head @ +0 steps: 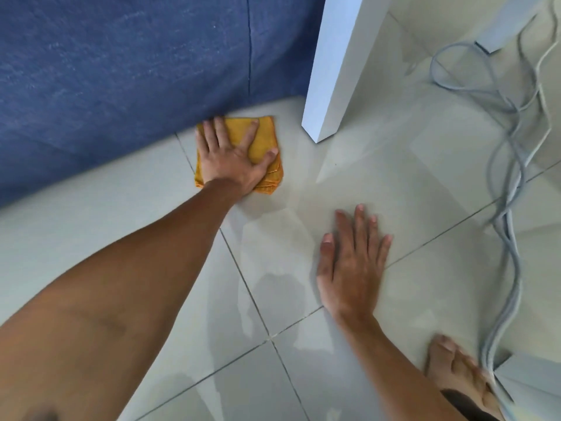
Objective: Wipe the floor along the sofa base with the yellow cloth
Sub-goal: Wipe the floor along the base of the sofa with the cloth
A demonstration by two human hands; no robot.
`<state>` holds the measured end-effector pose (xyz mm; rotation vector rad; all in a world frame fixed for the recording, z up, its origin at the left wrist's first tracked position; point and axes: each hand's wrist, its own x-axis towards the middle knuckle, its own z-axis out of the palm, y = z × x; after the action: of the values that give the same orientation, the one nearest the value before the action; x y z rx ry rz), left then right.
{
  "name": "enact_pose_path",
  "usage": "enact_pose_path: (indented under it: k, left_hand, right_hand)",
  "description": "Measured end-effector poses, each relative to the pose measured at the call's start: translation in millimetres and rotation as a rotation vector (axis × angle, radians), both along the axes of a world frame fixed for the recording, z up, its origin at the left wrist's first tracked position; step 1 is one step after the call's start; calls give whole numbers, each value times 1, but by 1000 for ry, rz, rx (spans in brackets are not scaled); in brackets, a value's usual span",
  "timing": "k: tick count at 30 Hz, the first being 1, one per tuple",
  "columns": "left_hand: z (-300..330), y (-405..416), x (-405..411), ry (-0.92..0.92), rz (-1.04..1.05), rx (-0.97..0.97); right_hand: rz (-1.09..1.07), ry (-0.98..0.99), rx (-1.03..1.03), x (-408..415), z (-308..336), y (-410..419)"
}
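Note:
A folded yellow cloth [264, 138] lies flat on the pale tiled floor [394, 183], right against the base of the blue sofa [121, 71]. My left hand [230, 159] presses down on the cloth with fingers spread, fingertips touching the sofa's lower edge. My right hand [352, 265] rests flat on the tiles nearer to me, palm down, fingers apart, holding nothing.
A white table leg [331, 74] stands just right of the cloth. Grey cables [504, 208] snake over the floor at the right, past a second white leg [504, 28]. A bare foot [458, 375] is at the bottom right. Damp streaks mark the tiles.

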<state>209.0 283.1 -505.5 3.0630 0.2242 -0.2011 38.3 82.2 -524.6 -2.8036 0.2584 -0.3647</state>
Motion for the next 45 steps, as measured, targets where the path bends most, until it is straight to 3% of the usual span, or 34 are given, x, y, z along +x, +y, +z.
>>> enact_pose_path:
  k: [6, 8, 15, 20, 31, 39, 45]
  left_hand:
    - [1, -68, -59, -4, -152, -57]
    - [3, -77, -86, -14, -180, -87]
    - [6, -65, -177, -35, -119, -168]
    - [8, -11, -242, -32, -4, -154]
    - [5, 163, -375, -89, 340, -70]
    - [0, 292, -454, -59, 538, -11]
    - [-3, 370, -449, -53, 663, 21]
  right_hand:
    - [-50, -78, 234, 4, 17, -12]
    - [-16, -19, 293, 0, 29, -15]
    - [128, 240, 180, -20, 42, 9]
    - [236, 290, 112, -38, 46, 45]
    - [713, 313, -15, -119, 42, 210]
    - [807, 285, -42, -152, 36, 295]
    - [782, 244, -61, -152, 23, 326]
